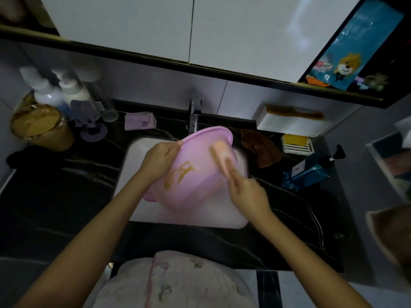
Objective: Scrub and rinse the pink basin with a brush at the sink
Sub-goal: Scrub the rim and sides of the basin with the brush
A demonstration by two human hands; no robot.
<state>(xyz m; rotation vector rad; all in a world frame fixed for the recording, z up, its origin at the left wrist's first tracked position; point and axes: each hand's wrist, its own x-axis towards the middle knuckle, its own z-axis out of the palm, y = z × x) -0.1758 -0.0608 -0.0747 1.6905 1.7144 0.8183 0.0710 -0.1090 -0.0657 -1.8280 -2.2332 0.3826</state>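
1. Pink plastic is at the centre: the round pink plastic basin (195, 187) is held tilted over the white rectangular sink (133, 156), just below the chrome tap (194, 116) and clear of the black veined surface (66, 185).
2. Your left grip (159, 156) clasps the basin's rim, fingers curled over the edge. Your right grip (246, 192), caught in a blur, is wrapped round the handle of the peach-coloured scrubbing brush (222, 153), whose head lies against the basin's wall.
3. The step in hand looks like scrubbing. Rinsing appears not yet begun, and you cannot tell from here whether water is running from the tap.
4. A streaky brown mark (180, 174) sits on the pink wall between your two grips; whether it is dirt or print is unclear. The next move likely calls for drawing the brush across towards it while the left grip steadies the rim against the push. After that, turn the basin under the tap.
5. The count is one basin, one brush, one sink and one tap.
6. Around them are two white pump bottles (47, 90) (73, 90) at far left, one blue pump bottle (309, 172) at right and one yellow soap bar (294, 140) in a white rack. One purple cloth (140, 121) and one brown cloth (260, 150) lie either side of the tap.
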